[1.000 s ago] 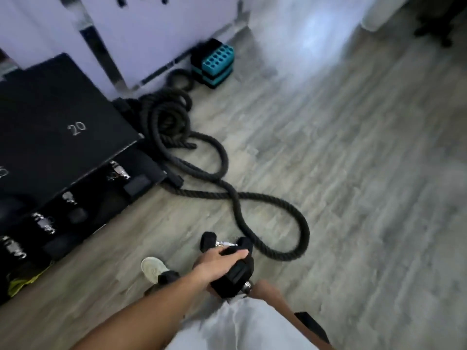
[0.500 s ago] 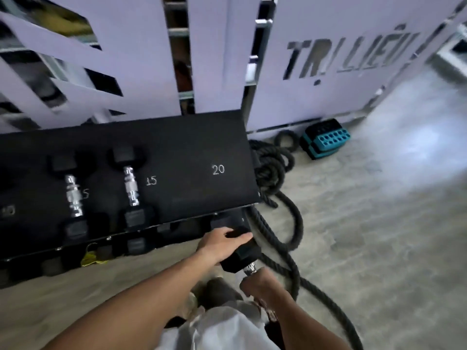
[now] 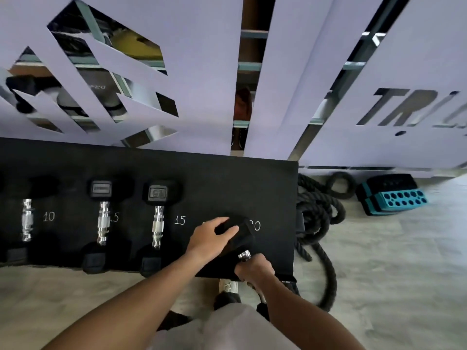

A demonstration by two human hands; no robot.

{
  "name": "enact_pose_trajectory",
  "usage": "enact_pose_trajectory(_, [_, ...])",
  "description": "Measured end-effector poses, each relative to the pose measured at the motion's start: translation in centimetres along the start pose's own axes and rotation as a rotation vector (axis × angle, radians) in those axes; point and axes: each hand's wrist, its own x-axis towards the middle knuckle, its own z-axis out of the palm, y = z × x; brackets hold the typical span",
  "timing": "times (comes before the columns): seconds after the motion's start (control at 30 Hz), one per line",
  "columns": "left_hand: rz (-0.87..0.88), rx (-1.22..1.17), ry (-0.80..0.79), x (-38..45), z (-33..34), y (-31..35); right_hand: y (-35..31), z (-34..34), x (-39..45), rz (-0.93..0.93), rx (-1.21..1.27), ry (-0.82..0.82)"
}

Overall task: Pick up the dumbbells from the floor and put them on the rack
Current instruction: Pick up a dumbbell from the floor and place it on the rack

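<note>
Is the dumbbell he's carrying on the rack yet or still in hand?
In hand: both hands hold the dumbbell over the rack.

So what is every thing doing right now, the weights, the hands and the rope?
Held dumbbell: carried in both hands over the rack's right end, by the chalked 20.
Left hand: fingers curled over its far head.
Right hand: grips its handle.
Rack: holds three dumbbells lying in a row.
Battle rope: lies coiled on the floor beside the rack.
</note>
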Motion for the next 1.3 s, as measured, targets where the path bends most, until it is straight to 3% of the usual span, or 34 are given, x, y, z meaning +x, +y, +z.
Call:
enact_pose_trajectory(0.17, [0.025, 0.059, 0.043, 3.5, -1.0, 1.1, -3.8, -0.3, 2.3, 0.041, 0.086, -0.071])
enact_pose_trajectory(0.63, [0.208, 0.213, -0.05, 14.7, -5.3, 3.8, -13.1, 1.5, 8.4, 0.136, 0.508, -0.089])
enact_pose_trajectory(1.3, [0.192, 0.171, -0.243, 16.5, -7.6, 0.5, -13.3, 5.0, 10.2, 0.155, 0.578, -0.07])
